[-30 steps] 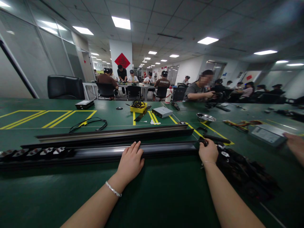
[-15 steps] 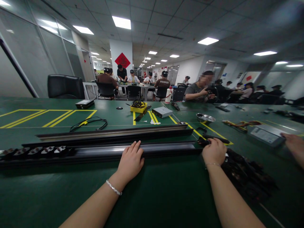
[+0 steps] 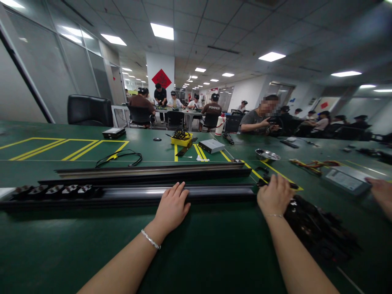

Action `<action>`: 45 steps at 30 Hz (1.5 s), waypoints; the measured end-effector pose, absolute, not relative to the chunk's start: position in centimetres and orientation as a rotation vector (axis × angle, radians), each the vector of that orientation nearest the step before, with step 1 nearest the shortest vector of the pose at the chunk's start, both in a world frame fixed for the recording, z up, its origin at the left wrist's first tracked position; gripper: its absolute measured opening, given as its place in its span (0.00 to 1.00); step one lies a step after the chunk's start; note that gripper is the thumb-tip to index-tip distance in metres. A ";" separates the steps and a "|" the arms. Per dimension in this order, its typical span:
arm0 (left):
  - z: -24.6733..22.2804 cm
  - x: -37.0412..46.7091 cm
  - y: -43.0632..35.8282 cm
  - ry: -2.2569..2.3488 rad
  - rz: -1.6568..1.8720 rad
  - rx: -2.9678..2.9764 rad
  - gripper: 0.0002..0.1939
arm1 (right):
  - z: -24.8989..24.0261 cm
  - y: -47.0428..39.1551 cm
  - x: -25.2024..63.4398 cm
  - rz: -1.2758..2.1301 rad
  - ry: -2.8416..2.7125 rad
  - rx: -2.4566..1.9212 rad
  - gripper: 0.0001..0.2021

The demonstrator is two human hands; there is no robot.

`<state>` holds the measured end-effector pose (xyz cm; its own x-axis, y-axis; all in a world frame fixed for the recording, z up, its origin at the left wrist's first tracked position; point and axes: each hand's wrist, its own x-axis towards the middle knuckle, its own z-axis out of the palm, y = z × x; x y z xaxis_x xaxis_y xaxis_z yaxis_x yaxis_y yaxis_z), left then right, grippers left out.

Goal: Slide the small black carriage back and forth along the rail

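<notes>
A long dark rail (image 3: 131, 192) lies across the green table (image 3: 214, 253), with several black socket-like modules (image 3: 70, 189) in its left part. My left hand (image 3: 173, 204) rests on the rail near its middle, fingers slightly apart and flat over the top. At the rail's right end is my right hand (image 3: 275, 196), its fingers curled down around something dark that I cannot make out. Behind the rail lies a second long strip (image 3: 153, 173). Just right of my right hand is a blurred black heap of parts (image 3: 318, 228).
Farther back are a yellow box with cables (image 3: 181, 140), a silver box (image 3: 211, 145), a metal bowl (image 3: 267, 155) and a black cable (image 3: 119, 157). At right, another person's hand (image 3: 379, 192) touches a metal power unit (image 3: 348, 178). A person (image 3: 260, 118) sits across the table.
The view has shifted slightly. My right hand has moved a little left against the rail's end, and the rail's left end now shows more. My left hand stays on the rail.
</notes>
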<state>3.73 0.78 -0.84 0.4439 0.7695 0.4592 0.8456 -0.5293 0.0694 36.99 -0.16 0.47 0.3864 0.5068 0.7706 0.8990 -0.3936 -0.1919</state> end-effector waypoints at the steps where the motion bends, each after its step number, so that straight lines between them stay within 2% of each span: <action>1: -0.8 3.7 0.8 -1.424 -0.673 -2.526 0.18 | 0.7 0.0 35.4 -0.806 -1.356 -1.995 0.24; 5: -0.8 3.8 0.8 -1.455 -0.704 -2.551 0.17 | 0.6 0.5 28.2 -0.615 -1.890 -1.809 0.23; 10: 0.1 2.6 2.0 -1.573 -0.808 -2.471 0.17 | -0.5 0.5 23.7 -0.369 -2.163 -1.784 0.22; 16: 1.9 -5.3 5.0 -2.112 -0.830 -1.865 0.20 | -0.6 0.4 24.1 -0.325 -2.218 -1.809 0.21; 21: 1.4 -12.0 4.6 -2.425 -0.753 -1.419 0.27 | -0.8 0.5 24.1 -0.339 -2.195 -1.808 0.22; 23: 1.0 -13.1 4.3 -2.507 -0.731 -1.349 0.27 | -0.9 0.6 24.1 -0.345 -2.191 -1.804 0.22; 45: 1.3 -12.7 4.0 -2.452 -0.616 -1.501 0.20 | -0.7 0.3 23.6 -0.351 -2.170 -1.825 0.22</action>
<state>-12.68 4.04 1.34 -0.4636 0.8010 0.3787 0.8849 0.3968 0.2439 23.63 0.26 -0.69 -0.1606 0.9162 0.3671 0.9852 0.1711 0.0039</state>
